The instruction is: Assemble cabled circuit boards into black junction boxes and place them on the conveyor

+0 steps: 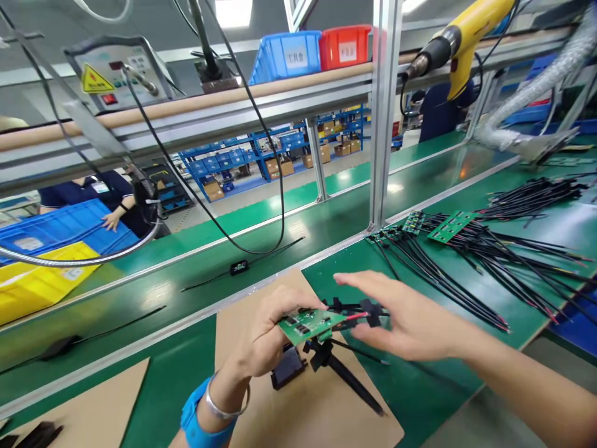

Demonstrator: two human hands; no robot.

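1. The left hand (268, 328) grips a green circuit board (310, 325) above a cardboard sheet (326, 420) on the bench (177, 364).
2. The right hand (415, 317), thumb and fingers wide apart, is at the board's black cables (355, 383); contact is unclear.
3. A black case (288, 368) lies below.

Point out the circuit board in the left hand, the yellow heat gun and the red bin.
Circuit board (310, 325): head view, on its green upper face.
Yellow heat gun (470, 30): head view, on its body.
Red bin (346, 51): head view, on its front label.
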